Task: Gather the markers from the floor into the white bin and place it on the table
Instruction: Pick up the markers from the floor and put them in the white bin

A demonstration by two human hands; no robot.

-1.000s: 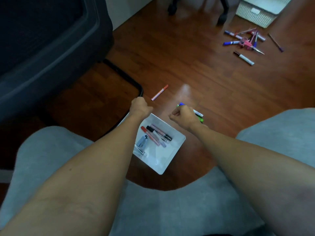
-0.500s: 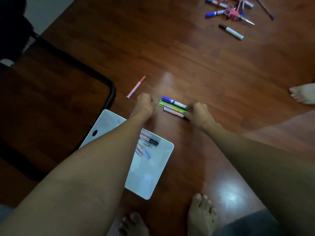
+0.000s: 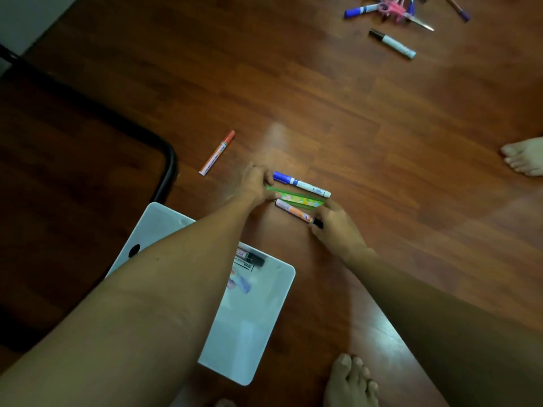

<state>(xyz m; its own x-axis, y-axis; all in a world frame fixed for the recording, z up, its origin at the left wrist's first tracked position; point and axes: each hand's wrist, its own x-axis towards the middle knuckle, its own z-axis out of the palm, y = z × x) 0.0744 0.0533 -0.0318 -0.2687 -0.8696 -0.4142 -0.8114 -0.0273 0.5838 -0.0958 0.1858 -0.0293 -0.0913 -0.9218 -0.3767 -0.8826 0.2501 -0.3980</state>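
Observation:
The white bin stands on the wood floor under my left forearm, with several markers in it. Just beyond it lie a blue marker, a green ruler and an orange marker, side by side. My left hand is curled over the left ends of the blue marker and the ruler. My right hand pinches the orange marker's black cap. A lone red marker lies to the left. Further markers lie far off at the top right.
A dark low table with a black rim fills the left side, close to the bin. Pink scissors lie in the far pile. My bare foot is at the bottom and another person's foot at the right edge.
The view has tipped from over my knees down to the floor. Both hands have closed in on the ends of the three items, my right hand now on the orange marker's cap.

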